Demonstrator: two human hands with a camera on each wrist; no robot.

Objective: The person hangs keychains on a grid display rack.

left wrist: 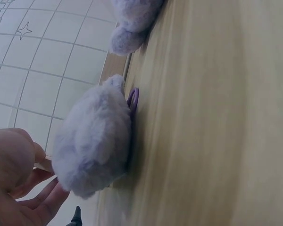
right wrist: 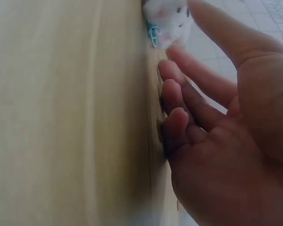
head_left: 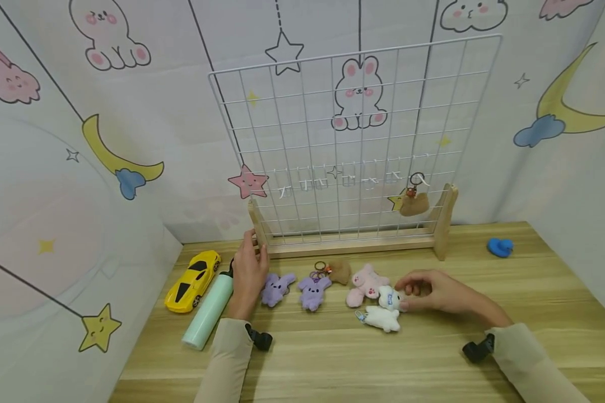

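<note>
My left hand (head_left: 249, 271) reaches to the left wooden foot (head_left: 258, 221) of the white wire grid rack (head_left: 333, 242) and grips it between thumb and fingers. Beside that wrist lies a purple plush keychain (head_left: 276, 289), large in the left wrist view (left wrist: 94, 141); a second purple plush keychain (head_left: 312, 293) lies to its right. My right hand (head_left: 441, 292) pinches the edge of a white plush keychain with a blue band (head_left: 389, 298) between thumb and index finger. Against it lie a pink plush keychain (head_left: 367, 281) and another white plush keychain (head_left: 383, 319).
A brown keychain (head_left: 339, 272) lies before the rack; a similar brown keychain (head_left: 414, 204) hangs from one of several hooks (head_left: 349, 180). Left of my left arm are a yellow toy car (head_left: 194, 281) and a mint-green bottle (head_left: 209, 312). A blue toy duck (head_left: 500, 247) sits at the far right.
</note>
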